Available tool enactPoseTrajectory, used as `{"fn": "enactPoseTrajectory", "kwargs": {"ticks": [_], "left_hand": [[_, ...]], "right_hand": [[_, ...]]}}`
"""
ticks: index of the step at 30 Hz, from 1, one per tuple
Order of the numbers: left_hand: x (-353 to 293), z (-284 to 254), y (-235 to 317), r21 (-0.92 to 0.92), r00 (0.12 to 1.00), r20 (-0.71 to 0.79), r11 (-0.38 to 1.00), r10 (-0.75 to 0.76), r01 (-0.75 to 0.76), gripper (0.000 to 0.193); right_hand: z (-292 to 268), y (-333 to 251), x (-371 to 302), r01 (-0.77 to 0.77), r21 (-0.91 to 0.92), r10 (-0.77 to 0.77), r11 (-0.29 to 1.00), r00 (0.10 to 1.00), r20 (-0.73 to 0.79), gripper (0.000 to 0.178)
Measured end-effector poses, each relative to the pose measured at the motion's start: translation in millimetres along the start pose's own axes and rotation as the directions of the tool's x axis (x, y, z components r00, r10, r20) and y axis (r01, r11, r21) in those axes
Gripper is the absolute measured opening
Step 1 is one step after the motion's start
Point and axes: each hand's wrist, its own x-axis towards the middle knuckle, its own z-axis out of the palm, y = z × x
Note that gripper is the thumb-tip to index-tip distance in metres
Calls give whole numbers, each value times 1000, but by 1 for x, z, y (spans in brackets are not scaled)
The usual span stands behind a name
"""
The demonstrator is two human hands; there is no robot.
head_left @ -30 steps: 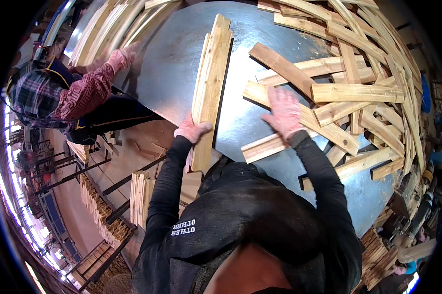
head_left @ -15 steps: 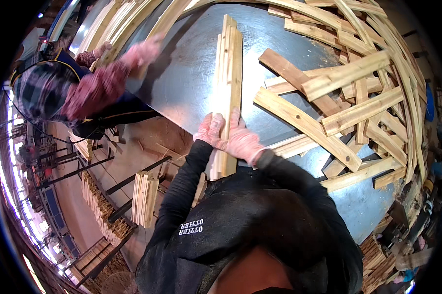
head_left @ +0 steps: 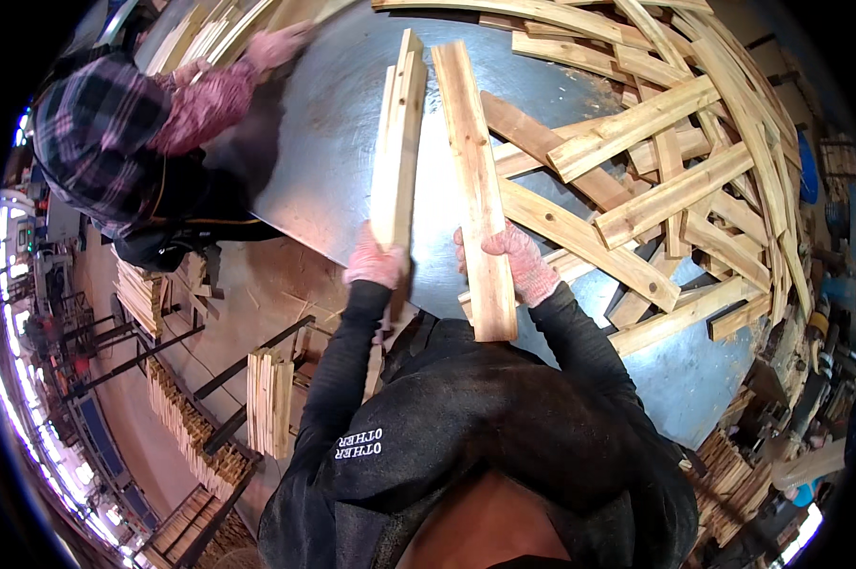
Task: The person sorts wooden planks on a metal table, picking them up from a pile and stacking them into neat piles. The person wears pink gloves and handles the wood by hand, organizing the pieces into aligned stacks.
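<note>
A stack of slats point(head_left: 396, 142) was gripped at its near end by the left hand point(head_left: 375, 262), and a single slat point(head_left: 473, 180) was clasped near its lower end by the right hand point(head_left: 513, 261), both reaching away from the hands over the metal table point(head_left: 333, 161). With each piece held only at one end, the far ends could well have dipped or swung. The stack might have fanned apart, or the single slat caught the loose pile point(head_left: 674, 161) just right of the right hand.
</note>
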Motion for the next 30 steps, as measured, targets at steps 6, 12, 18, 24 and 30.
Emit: {"fn": "enactPoseTrajectory", "kwargs": {"ticks": [6, 12, 18, 24, 30], "left_hand": [[2, -69, -20, 288, 997, -72, 957, -6, 26, 59], [-6, -43, 18, 490, 821, -241, 795, 518, -357, 86], [-64, 34, 123, 144, 693, 370, 699, 618, -700, 94], [-91, 95, 111, 329, 515, 418, 404, 748, -854, 84], [-100, 108, 102, 466, 610, 256, 457, 750, -758, 55]], "right_hand": [[38, 41, -55, 192, -386, -282, 902, 940, -191, 70], [60, 42, -67, -133, -928, -731, 347, 582, -357, 86], [68, 33, -131, -617, -787, -924, -26, 315, -217, 71], [55, 80, -236, -809, -577, -988, 114, -32, -150, 69], [-15, 142, -406, -473, -574, -695, 668, -672, -255, 67]]}}
